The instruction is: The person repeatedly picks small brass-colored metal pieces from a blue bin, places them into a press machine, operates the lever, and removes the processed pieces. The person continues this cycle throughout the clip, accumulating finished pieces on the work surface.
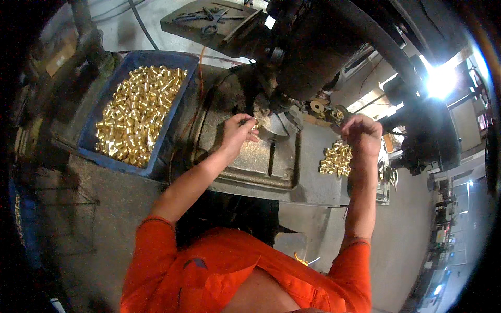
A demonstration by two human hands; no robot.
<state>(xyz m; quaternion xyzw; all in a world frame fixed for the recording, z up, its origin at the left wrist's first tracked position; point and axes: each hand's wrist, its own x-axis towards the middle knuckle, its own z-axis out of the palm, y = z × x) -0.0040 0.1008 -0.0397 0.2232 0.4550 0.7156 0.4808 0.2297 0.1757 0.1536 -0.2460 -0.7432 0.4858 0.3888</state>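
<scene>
My left hand (237, 138) is closed in a pinch over the machine's metal bed (235, 175), in front of the dark chuck area. A small brass fitting (255, 124) shows at its fingertips. My right hand (364, 134) is raised at the right with its fingers curled, next to the machine's dark parts; whatever it grips, if anything, is hidden. Just left of my right forearm lies a pile of brass fittings (335, 159) on the grey table. Many more brass fittings (138, 112) fill a blue bin (87, 143) on the left.
The large dark machine head (313, 57) overhangs the bed. Pliers (211, 21) and other tools lie on a shelf (175, 23) at the back. Metal rings (317, 106) sit behind the brass pile. An orange cord (202, 73) runs beside the bin. Brass chips litter the bed.
</scene>
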